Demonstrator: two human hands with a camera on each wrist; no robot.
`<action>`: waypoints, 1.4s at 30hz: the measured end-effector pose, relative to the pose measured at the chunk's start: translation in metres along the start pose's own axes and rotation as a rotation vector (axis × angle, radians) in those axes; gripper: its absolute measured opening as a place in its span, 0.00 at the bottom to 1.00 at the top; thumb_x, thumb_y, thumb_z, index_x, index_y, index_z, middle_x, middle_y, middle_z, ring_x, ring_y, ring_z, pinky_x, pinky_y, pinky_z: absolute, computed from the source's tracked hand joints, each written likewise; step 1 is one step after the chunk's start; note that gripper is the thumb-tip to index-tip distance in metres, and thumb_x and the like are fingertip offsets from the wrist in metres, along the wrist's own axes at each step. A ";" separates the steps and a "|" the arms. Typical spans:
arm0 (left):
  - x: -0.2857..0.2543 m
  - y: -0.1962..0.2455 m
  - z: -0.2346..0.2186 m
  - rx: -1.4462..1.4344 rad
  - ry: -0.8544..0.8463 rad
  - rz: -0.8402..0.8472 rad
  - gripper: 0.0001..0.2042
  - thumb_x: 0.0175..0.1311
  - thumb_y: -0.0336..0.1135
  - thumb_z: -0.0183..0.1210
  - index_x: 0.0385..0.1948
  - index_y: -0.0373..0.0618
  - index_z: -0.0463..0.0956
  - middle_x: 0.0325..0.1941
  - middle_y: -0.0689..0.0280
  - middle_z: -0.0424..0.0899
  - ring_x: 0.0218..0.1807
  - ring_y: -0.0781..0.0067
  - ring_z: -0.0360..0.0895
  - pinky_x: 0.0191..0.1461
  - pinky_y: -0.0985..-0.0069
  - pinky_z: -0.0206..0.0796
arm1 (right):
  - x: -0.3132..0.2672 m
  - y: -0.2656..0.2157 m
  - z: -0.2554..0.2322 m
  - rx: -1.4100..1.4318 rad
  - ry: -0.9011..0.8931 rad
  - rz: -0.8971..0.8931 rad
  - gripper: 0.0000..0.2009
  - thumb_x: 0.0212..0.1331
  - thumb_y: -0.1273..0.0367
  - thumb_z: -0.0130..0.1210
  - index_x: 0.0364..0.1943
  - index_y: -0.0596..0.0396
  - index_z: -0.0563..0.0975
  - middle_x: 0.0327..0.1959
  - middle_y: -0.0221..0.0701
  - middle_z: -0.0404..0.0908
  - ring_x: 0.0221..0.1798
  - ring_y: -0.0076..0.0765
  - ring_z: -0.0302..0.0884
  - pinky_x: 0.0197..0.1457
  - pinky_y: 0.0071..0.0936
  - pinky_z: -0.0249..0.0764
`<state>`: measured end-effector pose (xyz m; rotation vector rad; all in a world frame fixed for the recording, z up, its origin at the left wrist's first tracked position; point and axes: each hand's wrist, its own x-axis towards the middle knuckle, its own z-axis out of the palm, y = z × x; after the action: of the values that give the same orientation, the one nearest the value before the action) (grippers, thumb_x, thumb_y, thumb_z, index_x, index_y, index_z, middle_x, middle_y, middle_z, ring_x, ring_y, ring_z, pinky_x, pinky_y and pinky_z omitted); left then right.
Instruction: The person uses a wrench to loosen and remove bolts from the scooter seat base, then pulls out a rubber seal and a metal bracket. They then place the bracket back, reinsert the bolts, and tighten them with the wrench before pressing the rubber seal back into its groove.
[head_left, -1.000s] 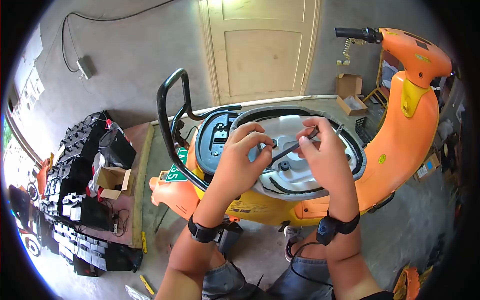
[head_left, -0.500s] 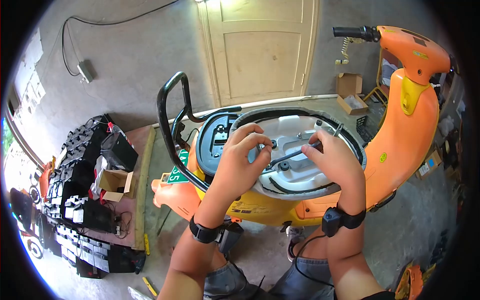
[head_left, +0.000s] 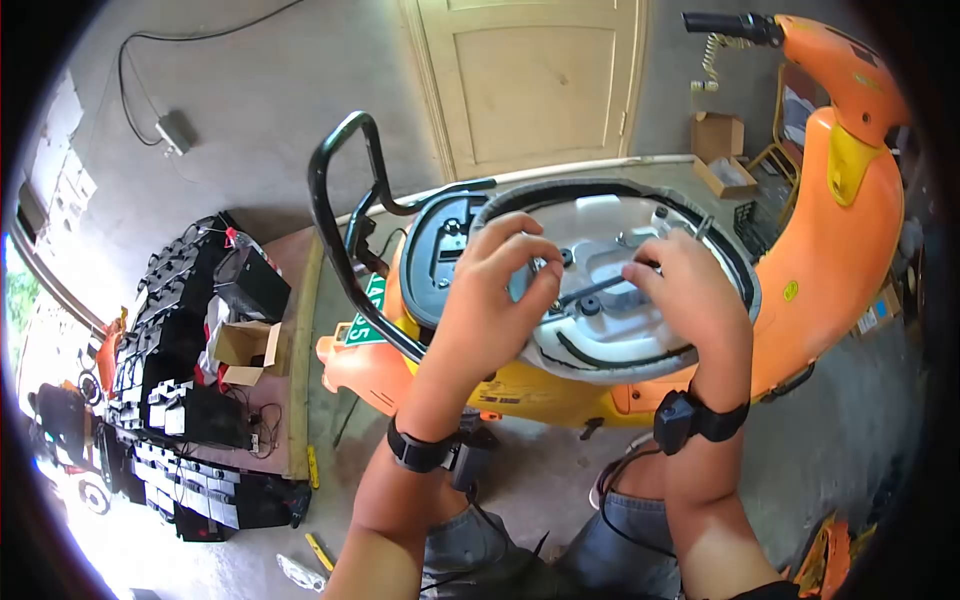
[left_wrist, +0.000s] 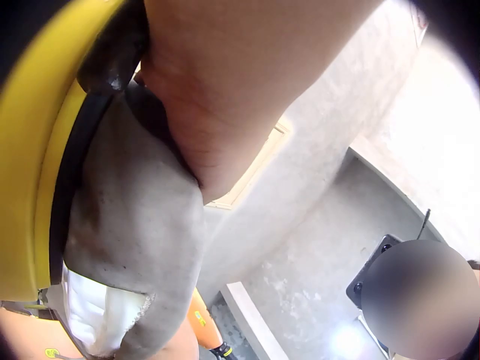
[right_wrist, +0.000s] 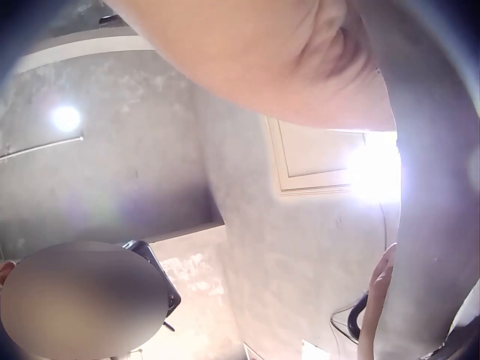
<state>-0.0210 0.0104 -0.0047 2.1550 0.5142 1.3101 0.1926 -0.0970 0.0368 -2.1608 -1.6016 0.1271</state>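
An orange-and-yellow scooter (head_left: 800, 240) stands sideways before me, its seat showing a white plastic underside (head_left: 600, 215) within a grey padded rim. Over this underside my right hand (head_left: 700, 295) pinches a thin dark rod (head_left: 592, 291) between thumb and fingertips. At the rod's left end is my left hand (head_left: 495, 290), its fingers curled and the thumb near the index fingertip; I cannot tell whether it grips the rod. A round black foot (head_left: 590, 306) sits just below the rod. In the left wrist view, the grey seat cover (left_wrist: 135, 202) shows beside the forearm; both wrist views hide the fingertips.
Left of the seat is a dark open compartment (head_left: 425, 265) with a black grab rail (head_left: 325, 215) over it. Black batteries (head_left: 165, 330) crowd the left, near an open carton (head_left: 245, 350). Another carton (head_left: 720, 150) lies by the door (head_left: 540, 90).
My right hand has come down and toward me along with the rod's right end, so the rod lies flatter. The left hand keeps its place at the left end. The head view has shifted slightly.
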 end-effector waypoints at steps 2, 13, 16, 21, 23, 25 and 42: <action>-0.001 -0.003 0.001 0.014 0.003 -0.007 0.07 0.61 0.28 0.68 0.40 0.43 0.86 0.56 0.55 0.83 0.57 0.50 0.81 0.64 0.61 0.72 | 0.000 -0.003 -0.001 -0.004 0.014 -0.017 0.14 0.68 0.60 0.65 0.42 0.59 0.88 0.45 0.49 0.83 0.51 0.57 0.82 0.57 0.46 0.76; -0.002 0.003 -0.003 0.017 -0.036 -0.054 0.06 0.67 0.27 0.66 0.42 0.39 0.84 0.59 0.58 0.81 0.63 0.58 0.78 0.69 0.66 0.67 | -0.017 -0.005 -0.009 0.008 0.069 -0.103 0.16 0.69 0.58 0.64 0.47 0.57 0.85 0.50 0.47 0.84 0.50 0.60 0.84 0.56 0.48 0.78; -0.001 0.004 -0.002 -0.008 -0.044 -0.066 0.06 0.68 0.29 0.67 0.42 0.40 0.84 0.60 0.58 0.81 0.62 0.58 0.78 0.69 0.66 0.67 | -0.028 -0.013 -0.016 -0.053 0.063 -0.051 0.15 0.68 0.59 0.65 0.45 0.58 0.85 0.44 0.47 0.85 0.47 0.60 0.84 0.53 0.49 0.78; -0.003 0.000 -0.001 0.010 -0.028 -0.022 0.07 0.67 0.30 0.67 0.43 0.40 0.85 0.60 0.57 0.80 0.62 0.56 0.78 0.67 0.65 0.69 | -0.053 -0.025 -0.030 0.034 0.016 -0.070 0.15 0.66 0.60 0.67 0.45 0.57 0.85 0.43 0.46 0.85 0.46 0.59 0.83 0.50 0.48 0.77; -0.002 0.000 -0.001 -0.007 -0.020 -0.029 0.07 0.67 0.30 0.67 0.43 0.41 0.85 0.59 0.56 0.80 0.62 0.55 0.78 0.66 0.64 0.70 | -0.062 -0.027 -0.034 0.010 -0.004 -0.107 0.15 0.65 0.60 0.68 0.47 0.57 0.84 0.43 0.45 0.84 0.45 0.58 0.83 0.49 0.48 0.77; -0.002 -0.002 0.000 -0.008 -0.021 0.011 0.06 0.67 0.29 0.67 0.42 0.41 0.84 0.58 0.56 0.81 0.61 0.54 0.79 0.65 0.63 0.70 | -0.070 -0.035 -0.041 -0.001 -0.045 -0.085 0.14 0.63 0.65 0.69 0.49 0.56 0.83 0.43 0.43 0.85 0.46 0.56 0.84 0.49 0.46 0.78; -0.001 0.001 0.002 0.001 0.021 -0.064 0.04 0.65 0.25 0.62 0.38 0.36 0.80 0.51 0.59 0.80 0.54 0.60 0.79 0.64 0.67 0.70 | -0.089 -0.042 -0.041 0.117 -0.010 -0.617 0.18 0.52 0.76 0.63 0.49 0.52 0.85 0.46 0.34 0.84 0.46 0.44 0.85 0.48 0.36 0.82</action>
<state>-0.0198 0.0083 -0.0057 2.1098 0.5878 1.2989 0.1406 -0.1823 0.0741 -1.4971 -2.1244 0.0360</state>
